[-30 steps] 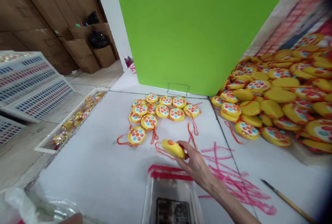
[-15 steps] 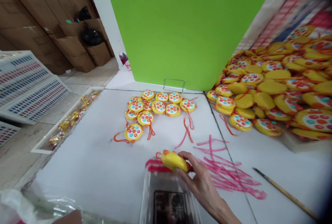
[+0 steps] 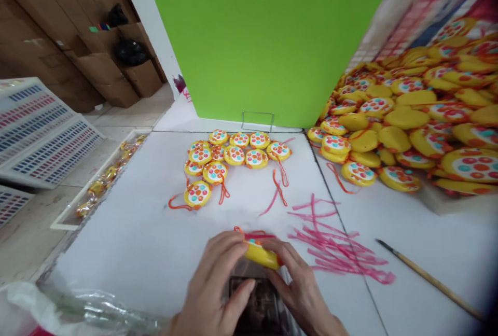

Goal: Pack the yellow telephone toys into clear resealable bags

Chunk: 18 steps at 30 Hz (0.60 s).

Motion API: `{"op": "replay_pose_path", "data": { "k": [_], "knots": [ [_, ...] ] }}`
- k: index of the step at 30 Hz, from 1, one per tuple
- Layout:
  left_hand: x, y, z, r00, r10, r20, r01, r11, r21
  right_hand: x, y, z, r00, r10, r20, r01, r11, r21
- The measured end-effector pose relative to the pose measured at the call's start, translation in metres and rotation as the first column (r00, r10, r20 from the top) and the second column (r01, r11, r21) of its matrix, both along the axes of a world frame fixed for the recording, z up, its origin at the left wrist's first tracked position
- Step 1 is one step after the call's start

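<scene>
My right hand [image 3: 299, 284] grips a yellow round toy [image 3: 261, 254] with coloured buttons and an orange cord, held low over a clear plastic bag [image 3: 254, 299] with a red strip at its mouth and a dark card inside. My left hand [image 3: 212, 289] rests on the bag, fingers curled at its mouth and touching the toy. A cluster of several more such toys [image 3: 233, 155] lies on the white table [image 3: 136, 242] farther off.
A big heap of yellow toys [image 3: 408, 118] fills the right side. A green board [image 3: 268, 40] stands at the back. A thin brush [image 3: 428, 280] and pink scribbles [image 3: 334, 242] lie to the right. Crumpled plastic [image 3: 78, 307] sits at the near left; white crates [image 3: 42, 128] and cardboard boxes [image 3: 58, 40] stand left.
My right hand carried the toy back from the table's middle to the bag's mouth. My left hand came up from the lower left onto the bag.
</scene>
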State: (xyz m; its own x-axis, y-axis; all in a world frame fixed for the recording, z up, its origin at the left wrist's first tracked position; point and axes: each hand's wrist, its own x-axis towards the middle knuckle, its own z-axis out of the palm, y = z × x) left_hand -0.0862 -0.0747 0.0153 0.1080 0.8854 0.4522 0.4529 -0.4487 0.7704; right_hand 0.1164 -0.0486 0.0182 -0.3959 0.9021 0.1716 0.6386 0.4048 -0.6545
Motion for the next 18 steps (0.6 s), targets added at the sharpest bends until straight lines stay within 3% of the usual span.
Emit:
{"op": "replay_pose_path", "data": {
  "k": [3,6,18],
  "knots": [
    [0.024,0.013,-0.028,0.990,-0.128,-0.058,0.125,0.991,-0.052,0.003,-0.005,-0.009,1.000,0.002,0.008,-0.002,1.000,0.022],
    [0.037,0.016,-0.044,0.996,-0.087,-0.014,0.085,0.993,-0.087,0.002,-0.007,-0.016,1.000,-0.007,-0.009,0.007,1.000,0.024],
    [0.049,0.022,-0.041,0.998,-0.061,0.012,0.061,0.998,-0.009,-0.002,-0.005,-0.020,0.988,-0.074,-0.135,0.075,0.997,-0.003]
  ]
}}
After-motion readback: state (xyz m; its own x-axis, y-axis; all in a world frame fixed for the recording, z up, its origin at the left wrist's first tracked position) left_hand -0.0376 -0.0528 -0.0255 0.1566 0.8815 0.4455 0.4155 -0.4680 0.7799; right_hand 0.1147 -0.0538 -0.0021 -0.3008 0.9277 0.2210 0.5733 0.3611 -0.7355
